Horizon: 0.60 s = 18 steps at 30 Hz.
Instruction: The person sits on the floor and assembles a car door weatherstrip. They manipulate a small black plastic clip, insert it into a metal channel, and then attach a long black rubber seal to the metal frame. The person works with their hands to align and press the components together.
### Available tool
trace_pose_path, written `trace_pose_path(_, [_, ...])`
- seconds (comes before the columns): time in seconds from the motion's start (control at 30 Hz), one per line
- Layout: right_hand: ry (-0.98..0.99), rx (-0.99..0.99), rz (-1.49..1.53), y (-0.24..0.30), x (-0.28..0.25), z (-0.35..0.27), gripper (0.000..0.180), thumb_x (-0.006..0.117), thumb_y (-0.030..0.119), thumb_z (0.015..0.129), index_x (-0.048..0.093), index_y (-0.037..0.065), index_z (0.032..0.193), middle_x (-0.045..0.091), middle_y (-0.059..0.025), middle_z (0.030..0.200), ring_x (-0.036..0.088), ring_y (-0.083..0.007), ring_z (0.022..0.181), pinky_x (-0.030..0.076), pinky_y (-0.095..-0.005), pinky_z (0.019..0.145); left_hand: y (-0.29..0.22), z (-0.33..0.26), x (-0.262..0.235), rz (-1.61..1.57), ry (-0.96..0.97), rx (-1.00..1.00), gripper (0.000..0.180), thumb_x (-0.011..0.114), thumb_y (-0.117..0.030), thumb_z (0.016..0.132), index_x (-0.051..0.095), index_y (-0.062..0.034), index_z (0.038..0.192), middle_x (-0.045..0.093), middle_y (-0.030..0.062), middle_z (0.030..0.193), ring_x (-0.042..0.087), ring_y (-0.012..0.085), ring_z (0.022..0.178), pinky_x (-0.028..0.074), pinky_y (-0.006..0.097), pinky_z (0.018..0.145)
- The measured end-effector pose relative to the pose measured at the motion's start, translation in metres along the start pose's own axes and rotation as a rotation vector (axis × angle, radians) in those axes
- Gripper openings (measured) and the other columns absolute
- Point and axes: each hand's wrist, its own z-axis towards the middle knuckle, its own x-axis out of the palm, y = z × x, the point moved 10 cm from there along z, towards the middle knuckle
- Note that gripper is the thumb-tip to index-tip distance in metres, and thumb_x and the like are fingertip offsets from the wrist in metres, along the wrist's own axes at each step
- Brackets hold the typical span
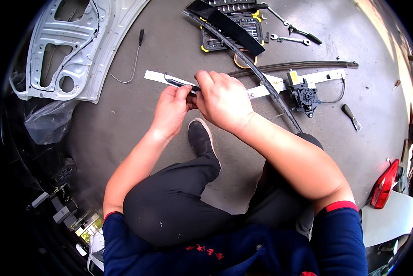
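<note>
Fingers of my left hand (172,106) are closed in a pinch around a slim black piece (175,83). My right hand (222,99) meets it from the other side, its fingers also closed on the piece and covering one end. Just beyond the piece's left end shows a flat white strip (155,75). To the right lies a white metal window regulator rail (323,76) with a black motor (306,95) on it. Whether strip and rail are one part cannot be seen behind my hands. A long black rubber-like strip (274,94) crosses over the rail.
A white car door shell (89,55) lies at the far left, near a hooked tool (135,62). Farther off are a socket set case (211,39), a tape roll (239,60) and a wrench (291,40). A scraper (351,117) and red tail light (385,185) are at the right.
</note>
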Motion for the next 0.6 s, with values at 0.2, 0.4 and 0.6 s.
trace_pose_path(0.2, [-0.114,-0.064,-0.006,0.004,-0.01,0.009,0.015,0.074,0.022,0.078,0.071,0.009,0.084,0.061,-0.0078,0.099,0.065,-0.0282,0.094,0.053,-0.0422,0.078,-0.017,0.004,0.007,0.198,0.067,-0.079,0.029,0.048,-0.025,0.11,0.063,0.0001,0.114,0.071,0.0082,0.099,0.069,0.0159,0.084,0.056,0.033,0.077])
trace_pose_path(0.4, [-0.084,0.028,0.096,-0.007,-0.005,0.021,0.017,0.073,0.019,0.073,0.073,0.004,0.082,0.061,-0.0124,0.103,0.064,-0.032,0.097,0.055,-0.0443,0.085,-0.021,0.019,0.006,0.266,0.089,-0.091,0.028,0.048,-0.024,0.109,0.062,0.0004,0.113,0.069,0.0063,0.1,0.068,0.0148,0.083,0.057,0.033,0.077])
trace_pose_path(0.6, [0.172,0.172,0.287,-0.023,-0.004,0.019,0.023,0.067,0.015,0.077,0.077,0.0,0.092,0.063,-0.0163,0.112,0.064,-0.0315,0.104,0.054,-0.0405,0.091,0.005,0.041,-0.005,0.235,0.212,-0.225,0.019,0.052,-0.016,0.106,0.063,-0.0007,0.104,0.067,0.0057,0.086,0.063,0.0128,0.072,0.055,0.032,0.07])
